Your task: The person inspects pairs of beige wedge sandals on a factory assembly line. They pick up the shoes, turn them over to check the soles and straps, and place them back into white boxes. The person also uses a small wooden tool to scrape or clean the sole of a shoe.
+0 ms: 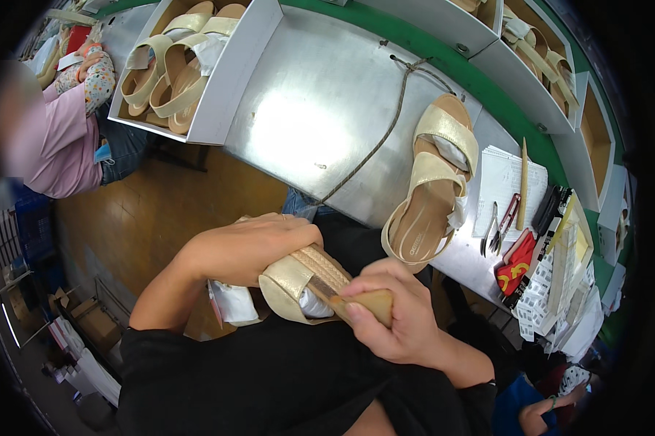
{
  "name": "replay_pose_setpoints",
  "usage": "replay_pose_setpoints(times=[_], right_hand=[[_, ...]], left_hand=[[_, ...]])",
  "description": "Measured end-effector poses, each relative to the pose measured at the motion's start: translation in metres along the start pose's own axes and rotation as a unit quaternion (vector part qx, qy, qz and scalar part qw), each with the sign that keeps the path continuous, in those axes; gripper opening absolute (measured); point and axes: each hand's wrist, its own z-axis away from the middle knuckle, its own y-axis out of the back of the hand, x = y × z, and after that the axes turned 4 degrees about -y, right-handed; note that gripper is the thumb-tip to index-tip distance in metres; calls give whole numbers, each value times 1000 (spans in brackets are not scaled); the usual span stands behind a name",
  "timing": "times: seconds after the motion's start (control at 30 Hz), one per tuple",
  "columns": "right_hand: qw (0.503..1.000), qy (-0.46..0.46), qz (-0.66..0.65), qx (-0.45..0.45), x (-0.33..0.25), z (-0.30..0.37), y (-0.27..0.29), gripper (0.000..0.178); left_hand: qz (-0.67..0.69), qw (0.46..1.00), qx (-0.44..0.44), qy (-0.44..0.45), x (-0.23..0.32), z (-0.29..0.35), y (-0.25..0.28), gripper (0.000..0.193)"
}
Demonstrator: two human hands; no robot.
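Note:
A gold sandal (285, 291) with a woven-look sole edge lies on its side just above my lap. White paper stuffing shows inside its straps. My left hand (247, 247) is wrapped over the sole and grips it. In my right hand (394, 320), fingers and thumb pinch a small tan block (375, 305), perhaps a rubber eraser, and press it to the sole edge near one end. On the metal table (298, 94), ahead and to the right, a matching sandal (423, 211) stands upright with paper tucked under its straps.
A white shoebox (233, 80) with gold sandals stands at the far left; more boxes (520, 83) line the green shelf at right. Scissors (496, 232), a wooden stick (522, 182), papers (498, 174) and label sheets (538, 305) lie at right. A person in pink (66, 138) sits left.

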Motion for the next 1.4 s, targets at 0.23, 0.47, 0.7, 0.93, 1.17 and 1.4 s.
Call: replay_pose_setpoints(times=[0.23, 0.47, 0.7, 0.93, 1.17, 1.4], right_hand=[[996, -26, -7, -80, -4, 21, 17, 23], [998, 29, -7, -55, 1, 16, 14, 26], [996, 46, 78, -23, -3, 4, 9, 27], [995, 64, 76, -23, 1, 11, 11, 28], [998, 33, 50, -38, 6, 21, 17, 26], [996, 42, 62, -43, 2, 5, 11, 27]], left_hand=[[41, 999, 24, 12, -3, 13, -11, 35], [-7, 999, 32, 23, 2, 18, -12, 37], [-14, 999, 33, 16, 7, 11, -15, 36], [-18, 999, 14, 41, 3, 9, -17, 42], [-40, 998, 46, 15, 12, 14, -17, 38], [-80, 996, 48, -2, 11, 12, -18, 41]])
